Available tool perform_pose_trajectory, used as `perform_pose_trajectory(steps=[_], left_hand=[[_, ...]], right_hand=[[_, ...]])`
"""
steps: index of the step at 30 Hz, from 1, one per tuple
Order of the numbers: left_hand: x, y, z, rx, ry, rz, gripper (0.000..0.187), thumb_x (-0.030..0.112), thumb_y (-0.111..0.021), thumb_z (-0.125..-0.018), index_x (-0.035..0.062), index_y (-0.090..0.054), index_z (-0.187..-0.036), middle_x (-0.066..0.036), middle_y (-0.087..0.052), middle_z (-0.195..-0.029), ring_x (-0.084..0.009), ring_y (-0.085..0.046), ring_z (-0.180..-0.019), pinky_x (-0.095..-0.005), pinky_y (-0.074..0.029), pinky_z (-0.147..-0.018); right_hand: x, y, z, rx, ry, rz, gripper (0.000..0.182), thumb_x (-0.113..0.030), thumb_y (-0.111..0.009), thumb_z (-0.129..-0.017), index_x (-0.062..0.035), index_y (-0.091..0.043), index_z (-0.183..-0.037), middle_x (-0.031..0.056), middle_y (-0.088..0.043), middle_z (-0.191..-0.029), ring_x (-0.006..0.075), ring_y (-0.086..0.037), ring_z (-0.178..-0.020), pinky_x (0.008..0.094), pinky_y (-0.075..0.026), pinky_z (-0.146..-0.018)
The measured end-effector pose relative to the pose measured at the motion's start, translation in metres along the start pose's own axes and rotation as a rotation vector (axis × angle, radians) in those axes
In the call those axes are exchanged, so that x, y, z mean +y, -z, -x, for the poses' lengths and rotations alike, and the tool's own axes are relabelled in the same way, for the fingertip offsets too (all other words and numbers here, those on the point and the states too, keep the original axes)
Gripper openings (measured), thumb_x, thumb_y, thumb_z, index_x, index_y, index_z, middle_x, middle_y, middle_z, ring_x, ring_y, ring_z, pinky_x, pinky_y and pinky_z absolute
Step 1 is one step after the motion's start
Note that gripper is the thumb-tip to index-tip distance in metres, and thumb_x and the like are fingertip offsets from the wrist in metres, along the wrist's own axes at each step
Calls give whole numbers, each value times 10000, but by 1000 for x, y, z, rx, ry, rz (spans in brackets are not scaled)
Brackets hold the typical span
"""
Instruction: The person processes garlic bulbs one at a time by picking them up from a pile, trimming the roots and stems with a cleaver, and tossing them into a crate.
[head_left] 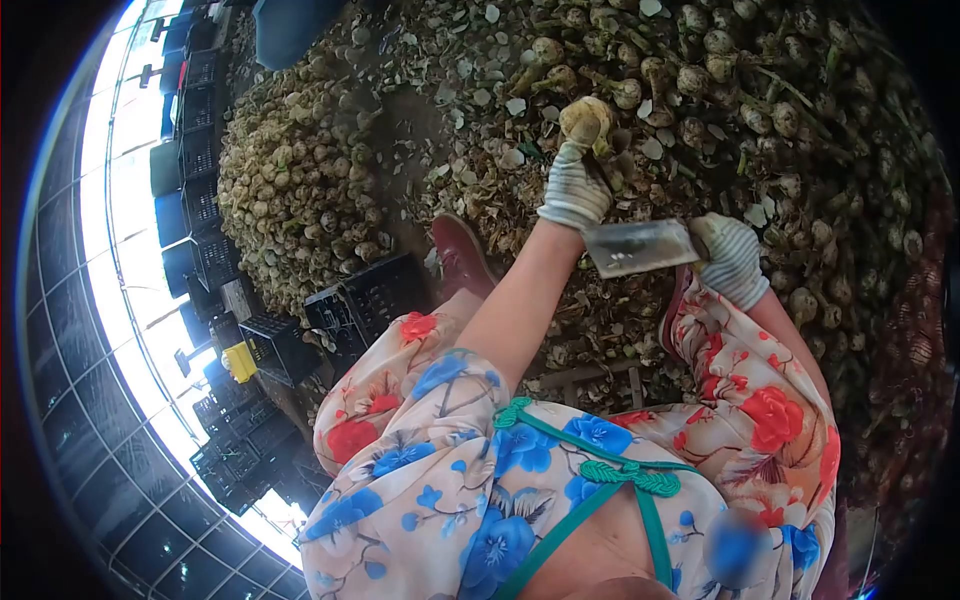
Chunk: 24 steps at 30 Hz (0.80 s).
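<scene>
A pale round bulb (586, 118) is held in my left hand (583, 180), which wears a striped, dirty work glove and is stretched forward. My right hand (732, 258), gloved the same way, is wrapped round the handle of a cleaver (640, 248). The cleaver's broad blade points left, just below my left wrist, and its flat side shows. Loose bulbs with stems (700, 75) lie heaped beyond and to the right of my hands. Peelings and cut scraps (490, 190) cover the ground beside my left hand.
A large pile of bulbs (300, 180) lies at the left. Near my left shoe (462, 255) is a black crate (385, 295). More dark crates (205, 165) line the left side, with a yellow object (239, 362) by them. A blue object (290, 30) shows at the top.
</scene>
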<state>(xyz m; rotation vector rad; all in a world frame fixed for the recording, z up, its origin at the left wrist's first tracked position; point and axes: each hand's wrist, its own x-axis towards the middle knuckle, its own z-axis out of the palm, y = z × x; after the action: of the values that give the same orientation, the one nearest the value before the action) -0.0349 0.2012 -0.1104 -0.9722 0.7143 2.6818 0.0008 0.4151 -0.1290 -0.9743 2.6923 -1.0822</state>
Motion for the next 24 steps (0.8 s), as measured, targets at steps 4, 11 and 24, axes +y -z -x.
perform_pose_trajectory(steps=[4,11,24], left_hand=[[-31,18,-17,160,111,219,365,366,-678,-656,72,-527,-809,-70,-572,-735,-193,-554,-551,-328,-488,-505],[-68,46,-39,89,111,379,211,336,-508,-826,131,-487,-779,0,-459,-568,-159,-463,-481,-308,-436,-491],[241,38,93,309,-893,191,522,518,-380,-793,11,-455,-893,-175,-523,-701,-284,-563,-636,-436,-503,-674]], right_hand=[[5,2,-19,-120,-73,171,153,-151,-546,-625,-86,-512,-760,103,-508,-679,289,-513,-627,389,-406,-570],[18,1,-22,-13,-67,279,208,-127,-498,-614,-85,-517,-817,102,-505,-724,283,-512,-670,384,-401,-607],[41,4,16,162,-654,128,359,-358,-582,-756,-31,-571,-903,139,-610,-774,302,-573,-670,346,-443,-576]])
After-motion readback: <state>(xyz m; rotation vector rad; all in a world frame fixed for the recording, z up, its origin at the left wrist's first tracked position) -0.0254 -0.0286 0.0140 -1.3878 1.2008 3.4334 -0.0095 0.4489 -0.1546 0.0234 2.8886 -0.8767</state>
